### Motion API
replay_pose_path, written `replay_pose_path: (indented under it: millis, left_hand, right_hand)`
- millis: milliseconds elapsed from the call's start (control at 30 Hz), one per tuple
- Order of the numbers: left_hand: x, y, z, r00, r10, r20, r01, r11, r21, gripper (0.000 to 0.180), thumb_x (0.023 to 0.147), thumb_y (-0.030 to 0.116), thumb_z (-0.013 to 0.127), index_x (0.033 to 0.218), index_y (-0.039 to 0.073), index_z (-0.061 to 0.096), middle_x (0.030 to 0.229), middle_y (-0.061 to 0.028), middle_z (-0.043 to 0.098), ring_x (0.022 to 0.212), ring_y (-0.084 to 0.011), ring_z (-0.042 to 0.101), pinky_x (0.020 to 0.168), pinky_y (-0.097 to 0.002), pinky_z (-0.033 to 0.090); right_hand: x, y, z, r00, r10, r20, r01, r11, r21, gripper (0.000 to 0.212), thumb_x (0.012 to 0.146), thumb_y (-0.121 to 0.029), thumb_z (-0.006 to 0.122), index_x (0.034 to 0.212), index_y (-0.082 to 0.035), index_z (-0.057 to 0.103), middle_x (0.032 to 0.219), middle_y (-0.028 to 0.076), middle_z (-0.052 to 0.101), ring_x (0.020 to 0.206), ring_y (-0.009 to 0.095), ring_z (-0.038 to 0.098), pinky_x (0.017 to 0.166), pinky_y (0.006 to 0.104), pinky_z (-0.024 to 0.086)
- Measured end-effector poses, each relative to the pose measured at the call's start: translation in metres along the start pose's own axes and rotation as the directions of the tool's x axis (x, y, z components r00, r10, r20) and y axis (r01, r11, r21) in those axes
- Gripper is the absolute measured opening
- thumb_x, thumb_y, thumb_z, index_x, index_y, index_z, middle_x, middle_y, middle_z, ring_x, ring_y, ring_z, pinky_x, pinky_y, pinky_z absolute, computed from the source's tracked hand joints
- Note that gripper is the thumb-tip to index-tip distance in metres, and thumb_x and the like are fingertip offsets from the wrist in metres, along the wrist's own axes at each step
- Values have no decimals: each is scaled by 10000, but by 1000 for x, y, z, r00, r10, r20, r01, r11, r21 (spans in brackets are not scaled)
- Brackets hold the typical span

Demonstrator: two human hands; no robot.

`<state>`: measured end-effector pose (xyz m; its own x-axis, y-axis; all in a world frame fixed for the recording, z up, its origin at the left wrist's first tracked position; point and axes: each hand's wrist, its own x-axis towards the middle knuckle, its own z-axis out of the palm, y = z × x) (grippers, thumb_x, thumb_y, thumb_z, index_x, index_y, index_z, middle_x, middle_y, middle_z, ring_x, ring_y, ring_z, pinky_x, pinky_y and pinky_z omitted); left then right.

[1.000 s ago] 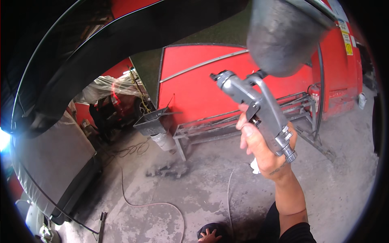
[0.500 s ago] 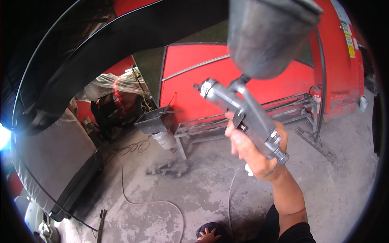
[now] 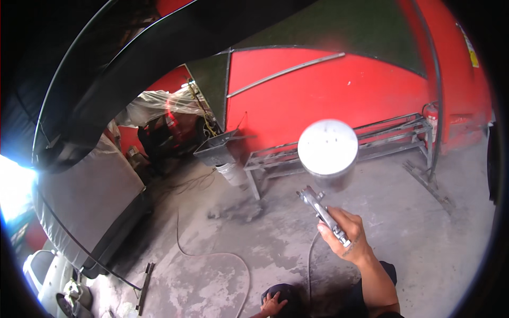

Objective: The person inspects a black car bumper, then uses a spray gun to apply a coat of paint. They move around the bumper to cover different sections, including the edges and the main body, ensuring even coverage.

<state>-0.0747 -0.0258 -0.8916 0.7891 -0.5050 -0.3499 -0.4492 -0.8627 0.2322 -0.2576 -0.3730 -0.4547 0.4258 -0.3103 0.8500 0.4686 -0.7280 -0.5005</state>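
A metal spray gun [image 3: 321, 211] is gripped in my right hand [image 3: 347, 236], whose fingers wrap round its handle in front of me. Its round paint cup [image 3: 328, 147] shows a pale lid from above, with small dark specks on it. The gun's nozzle end points up and to the left. Low in the picture, my left hand [image 3: 273, 305] lies flat with fingers spread on my dark-clothed knee [image 3: 283, 293], holding nothing.
A metal rack [image 3: 297, 156] stands along the red wall [image 3: 297, 90]. Left of it are a dark bin [image 3: 218, 151] and white bucket [image 3: 233, 174]. A hose [image 3: 212, 255] snakes over the stained floor. A large black curved panel [image 3: 143, 63] arches overhead, near a covered vehicle [image 3: 90, 196].
My right hand has brought the spray gun down and tipped it, so the cup's lid now faces up into view. My left hand stays on my knee. The view has shifted slightly.
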Motion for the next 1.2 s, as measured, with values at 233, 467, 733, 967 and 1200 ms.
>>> replay_pose_path:
  millis: [233, 467, 733, 967, 1200]
  left_hand:
    - [45, 15, -29, 989, -98, 109, 104, 993, -52, 836, 909, 779, 595, 1630, 406, 396, 1695, -206, 318, 1496, -601, 332, 1133, -744, 378]
    - [109, 9, -44, 922, 136, 363, -139, 990, -18, 570, 914, 599, 644, 1368, 263, 724, 1445, -150, 661, 1370, -349, 594, 1130, -581, 469]
    - [131, -8, -38, 787, 180, 591, 307, 717, -627, 347, 1031, 306, 592, 1257, 82, 731, 1162, -168, 768, 1056, -330, 741, 964, -406, 559]
    - [84, 13, -43, 729, 372, 575, 25, 824, -566, 344, 1034, 324, 577, 1238, 100, 741, 1162, -172, 769, 1061, -329, 741, 964, -413, 561]
    - [94, 35, -21, 651, 541, 532, -321, 832, -452, 344, 1037, 341, 563, 1219, 117, 752, 1161, -176, 771, 1067, -328, 742, 963, -421, 563]
  right_hand:
    - [-41, 43, 24, 995, 94, 44, -96, 994, 44, 292, 892, -86, 759, 1132, 56, 670, 864, 162, 694, 686, 325, 702, 620, 392, 552]
    - [-55, 58, 44, 994, 62, 93, -69, 995, 73, 280, 864, -59, 779, 1107, 40, 680, 865, 154, 702, 665, 304, 702, 595, 377, 545]
    - [-73, 53, 49, 971, 215, 102, -219, 975, 36, 160, 868, -61, 708, 974, 57, 685, 810, 136, 701, 675, 258, 704, 620, 356, 552]
    - [-76, 41, 47, 959, 262, 109, -265, 964, 12, 218, 918, -85, 758, 1083, 41, 692, 831, 146, 691, 680, 286, 688, 622, 381, 531]
    - [-76, 15, 33, 949, 315, 27, -311, 945, -100, 285, 939, -122, 768, 1152, 52, 694, 840, 144, 695, 691, 270, 674, 633, 379, 529]
